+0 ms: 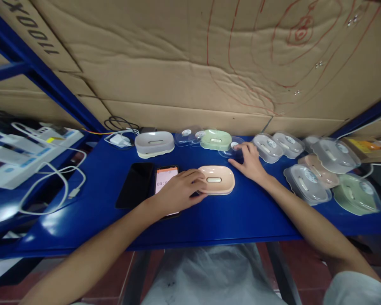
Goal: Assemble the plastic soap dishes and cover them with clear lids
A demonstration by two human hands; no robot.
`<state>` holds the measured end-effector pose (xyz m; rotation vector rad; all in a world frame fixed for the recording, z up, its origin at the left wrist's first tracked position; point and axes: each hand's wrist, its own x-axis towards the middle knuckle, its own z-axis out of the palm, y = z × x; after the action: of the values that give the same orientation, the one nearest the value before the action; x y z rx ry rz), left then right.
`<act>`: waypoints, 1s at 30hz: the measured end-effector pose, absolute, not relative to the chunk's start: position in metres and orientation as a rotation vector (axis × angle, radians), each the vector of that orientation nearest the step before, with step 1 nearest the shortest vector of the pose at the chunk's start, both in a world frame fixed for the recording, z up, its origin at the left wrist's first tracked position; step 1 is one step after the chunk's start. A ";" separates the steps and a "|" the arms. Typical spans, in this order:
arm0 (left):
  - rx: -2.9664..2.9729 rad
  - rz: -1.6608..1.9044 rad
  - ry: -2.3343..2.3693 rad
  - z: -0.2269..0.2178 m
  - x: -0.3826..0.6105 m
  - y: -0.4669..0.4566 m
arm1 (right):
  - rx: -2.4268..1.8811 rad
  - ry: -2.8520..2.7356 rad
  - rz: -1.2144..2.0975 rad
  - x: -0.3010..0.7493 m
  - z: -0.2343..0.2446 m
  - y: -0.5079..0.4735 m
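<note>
A peach soap dish (225,186) with a pale oblong piece in its middle lies on the blue table. My left hand (182,190) closes on its left end, fingers at the rim and thumb by the front side. Farther back on the right, my right hand (250,162) is at a clear plastic lid (226,152). Its fingertips reach the lid's right edge, and the thumb is spread away from them. Whether they press on the lid I cannot tell. Behind the peach dish sits a green soap dish (216,140), with more clear lids (186,139) to its left.
Two phones, one dark (135,185) and one lit (165,174), lie left of the peach dish. Stacked grey dishes (154,144) stand at the back. Several lidded soap dishes (307,184) crowd the right side. A power strip (34,159) with cables is far left; cardboard (161,76) walls the back.
</note>
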<state>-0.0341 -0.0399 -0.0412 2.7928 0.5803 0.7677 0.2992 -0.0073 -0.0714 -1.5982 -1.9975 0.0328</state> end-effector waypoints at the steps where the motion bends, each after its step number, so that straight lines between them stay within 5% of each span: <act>1: 2.776 0.774 0.586 -0.041 -0.035 -0.040 | -1.607 -1.998 0.025 0.300 -0.072 -0.010; 18: 2.423 0.702 1.096 -0.047 -0.036 -0.038 | -1.407 -2.243 0.263 0.289 -0.041 -0.054; 30: 2.562 0.833 0.972 -0.060 -0.042 -0.028 | -1.311 -2.395 0.049 0.254 -0.052 -0.073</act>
<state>-0.0421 -0.0278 -0.0596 2.5620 0.9718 0.8332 0.2543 -0.0733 -0.0525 -1.3109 -2.3948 0.0494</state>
